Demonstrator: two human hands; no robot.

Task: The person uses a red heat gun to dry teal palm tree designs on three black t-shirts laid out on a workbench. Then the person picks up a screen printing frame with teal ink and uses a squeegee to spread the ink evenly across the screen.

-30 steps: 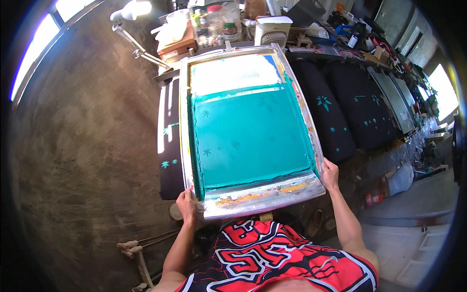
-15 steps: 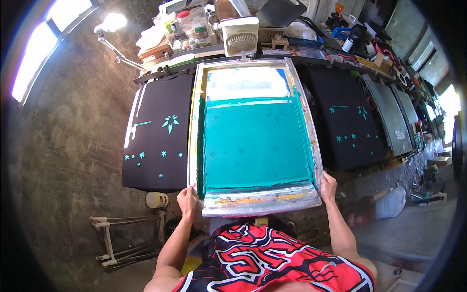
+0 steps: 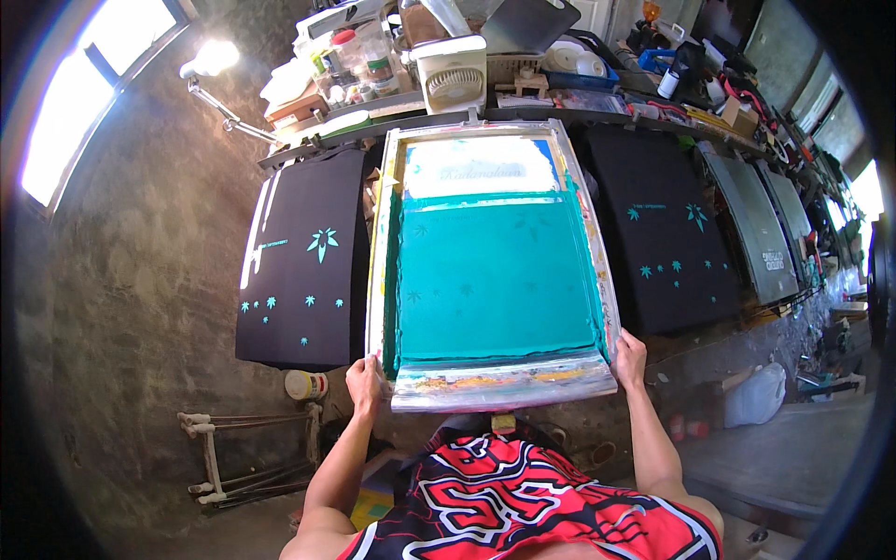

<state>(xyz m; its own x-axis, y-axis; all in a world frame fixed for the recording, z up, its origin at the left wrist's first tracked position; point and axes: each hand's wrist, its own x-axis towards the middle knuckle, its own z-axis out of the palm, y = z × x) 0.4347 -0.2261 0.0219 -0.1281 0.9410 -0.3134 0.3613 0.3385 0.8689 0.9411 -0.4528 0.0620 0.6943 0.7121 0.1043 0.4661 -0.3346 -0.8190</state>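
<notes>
A silk-screen printing frame [image 3: 374, 308] lies in front of me, its mesh [image 3: 495, 280] coated with teal ink. Faint dark leaf shapes show through the ink, and a white patch [image 3: 481, 166] fills the far end. My left hand [image 3: 364, 384] is closed around the frame's near left corner. On the opposite side, my right hand [image 3: 631, 360] grips the near right corner. Between the hands runs a silvery near edge [image 3: 504, 381] smeared with yellow and orange. Whatever lies beneath the frame is hidden.
Black printed shirts with teal leaves flank the frame, one on the left [image 3: 303, 271] and one on the right [image 3: 658, 243]. Behind stands a cluttered bench with a small fan [image 3: 452, 75] and a lit lamp [image 3: 217, 58]. A pipe rack [image 3: 210, 457] and a tub [image 3: 305, 384] sit lower left.
My view has shifted slightly, and the frame's far end now appears a little farther right against the bench. Both hands keep their hold on the frame.
</notes>
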